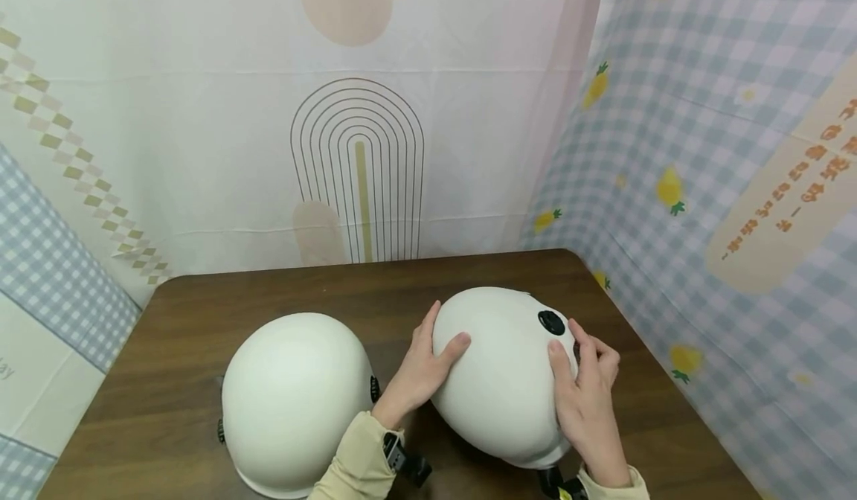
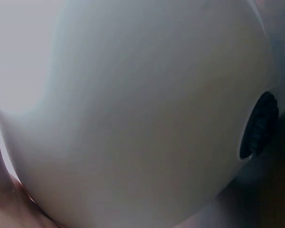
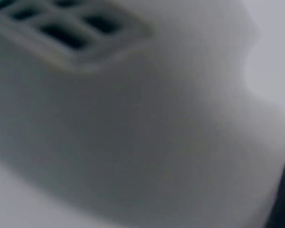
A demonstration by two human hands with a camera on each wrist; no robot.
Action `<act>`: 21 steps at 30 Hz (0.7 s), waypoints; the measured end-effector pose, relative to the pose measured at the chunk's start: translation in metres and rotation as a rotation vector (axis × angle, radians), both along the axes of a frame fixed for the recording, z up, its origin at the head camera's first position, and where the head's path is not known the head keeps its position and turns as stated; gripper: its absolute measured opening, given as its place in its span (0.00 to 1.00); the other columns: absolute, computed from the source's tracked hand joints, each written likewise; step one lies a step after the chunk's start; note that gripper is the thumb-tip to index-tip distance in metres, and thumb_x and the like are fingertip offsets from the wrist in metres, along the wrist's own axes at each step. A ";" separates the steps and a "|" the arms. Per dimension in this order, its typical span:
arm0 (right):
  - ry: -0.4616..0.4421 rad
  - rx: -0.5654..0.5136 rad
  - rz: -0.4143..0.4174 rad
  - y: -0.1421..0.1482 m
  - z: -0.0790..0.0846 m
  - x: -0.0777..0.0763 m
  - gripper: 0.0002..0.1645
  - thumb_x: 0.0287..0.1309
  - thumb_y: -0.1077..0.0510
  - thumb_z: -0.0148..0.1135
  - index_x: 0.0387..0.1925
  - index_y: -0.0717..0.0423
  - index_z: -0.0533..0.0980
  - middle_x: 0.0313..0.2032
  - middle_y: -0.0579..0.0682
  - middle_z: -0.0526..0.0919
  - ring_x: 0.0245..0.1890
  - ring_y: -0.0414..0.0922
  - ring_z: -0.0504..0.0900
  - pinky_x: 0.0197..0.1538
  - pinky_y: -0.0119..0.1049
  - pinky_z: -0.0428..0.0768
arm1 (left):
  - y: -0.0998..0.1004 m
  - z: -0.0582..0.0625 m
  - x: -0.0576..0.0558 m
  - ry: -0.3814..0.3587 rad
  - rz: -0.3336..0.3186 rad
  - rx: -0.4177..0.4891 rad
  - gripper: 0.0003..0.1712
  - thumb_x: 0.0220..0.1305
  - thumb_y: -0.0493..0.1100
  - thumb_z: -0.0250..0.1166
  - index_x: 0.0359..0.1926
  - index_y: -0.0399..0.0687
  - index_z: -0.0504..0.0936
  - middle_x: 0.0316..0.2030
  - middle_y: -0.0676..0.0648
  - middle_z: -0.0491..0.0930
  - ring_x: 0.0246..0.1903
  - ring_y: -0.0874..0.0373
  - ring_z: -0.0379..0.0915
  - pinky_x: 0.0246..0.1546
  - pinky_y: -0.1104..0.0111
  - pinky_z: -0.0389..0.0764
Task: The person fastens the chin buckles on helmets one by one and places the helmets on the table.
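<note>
Between my two hands is a white helmet (image 1: 498,388), tilted, at the right of the table in the head view. My left hand (image 1: 418,370) grips its left side, with the thumb laid on the shell. On the right side my right hand (image 1: 588,399) holds it, close to a round black piece (image 1: 551,323). In the left wrist view the white shell (image 2: 142,118) fills most of the picture, with a ridged black knob (image 2: 260,126) at its edge. A slotted vent (image 3: 80,33) shows blurred in the right wrist view. The helmet's underside is hidden.
A second white helmet (image 1: 294,399) rests dome up on the brown wooden table (image 1: 167,344), just left of my left forearm. Printed cloth (image 1: 234,135) hangs behind the table, and checkered cloth (image 1: 643,239) hangs along its right side.
</note>
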State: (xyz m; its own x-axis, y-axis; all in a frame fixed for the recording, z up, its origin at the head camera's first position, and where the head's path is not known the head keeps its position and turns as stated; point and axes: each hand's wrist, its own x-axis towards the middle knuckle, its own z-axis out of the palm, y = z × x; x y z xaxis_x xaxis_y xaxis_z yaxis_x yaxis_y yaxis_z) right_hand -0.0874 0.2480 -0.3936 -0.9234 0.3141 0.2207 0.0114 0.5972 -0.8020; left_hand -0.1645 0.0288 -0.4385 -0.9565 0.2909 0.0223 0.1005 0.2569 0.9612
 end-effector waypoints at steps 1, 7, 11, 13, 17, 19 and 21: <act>0.013 0.018 0.002 0.000 0.000 0.001 0.36 0.73 0.42 0.46 0.72 0.58 0.57 0.64 0.64 0.49 0.64 0.59 0.50 0.58 0.61 0.57 | 0.000 -0.001 0.000 -0.003 -0.002 0.002 0.48 0.64 0.70 0.54 0.77 0.64 0.44 0.71 0.38 0.50 0.63 0.37 0.60 0.52 0.40 0.69; 0.176 0.134 0.055 -0.002 0.003 0.000 0.29 0.75 0.53 0.44 0.72 0.55 0.60 0.66 0.65 0.50 0.63 0.61 0.49 0.55 0.62 0.57 | 0.001 -0.002 0.000 -0.009 -0.015 -0.004 0.48 0.64 0.71 0.54 0.77 0.65 0.44 0.71 0.37 0.50 0.63 0.36 0.60 0.52 0.40 0.70; 0.253 0.188 0.100 -0.004 0.006 -0.002 0.23 0.74 0.59 0.44 0.66 0.50 0.71 0.66 0.63 0.57 0.63 0.61 0.54 0.53 0.59 0.60 | 0.001 -0.002 0.000 -0.006 -0.019 -0.012 0.49 0.64 0.71 0.54 0.77 0.65 0.43 0.71 0.37 0.50 0.63 0.36 0.60 0.52 0.40 0.69; 0.245 0.201 0.120 -0.004 0.007 -0.002 0.21 0.75 0.60 0.43 0.62 0.51 0.75 0.66 0.61 0.59 0.63 0.60 0.57 0.52 0.57 0.61 | 0.001 -0.002 0.000 -0.010 -0.019 -0.016 0.49 0.64 0.71 0.54 0.77 0.65 0.42 0.71 0.37 0.50 0.63 0.36 0.60 0.52 0.40 0.69; 0.175 0.183 0.119 -0.003 0.009 -0.001 0.20 0.74 0.54 0.46 0.59 0.48 0.77 0.67 0.58 0.58 0.64 0.57 0.57 0.53 0.56 0.63 | -0.001 -0.003 0.000 -0.024 -0.037 -0.005 0.50 0.64 0.71 0.54 0.77 0.64 0.41 0.71 0.37 0.48 0.63 0.36 0.59 0.53 0.41 0.69; 0.131 0.174 0.110 -0.003 0.010 -0.001 0.21 0.71 0.49 0.52 0.60 0.47 0.76 0.68 0.57 0.55 0.64 0.56 0.56 0.54 0.58 0.63 | -0.001 -0.003 -0.001 -0.030 -0.050 0.009 0.51 0.64 0.71 0.54 0.77 0.63 0.40 0.71 0.36 0.48 0.64 0.36 0.59 0.53 0.40 0.69; 0.091 0.180 0.104 -0.004 0.010 -0.001 0.26 0.66 0.42 0.58 0.61 0.47 0.74 0.69 0.57 0.52 0.64 0.56 0.55 0.54 0.61 0.61 | -0.002 -0.003 -0.001 -0.036 -0.054 0.016 0.51 0.63 0.71 0.54 0.77 0.62 0.40 0.72 0.36 0.47 0.64 0.36 0.59 0.53 0.41 0.69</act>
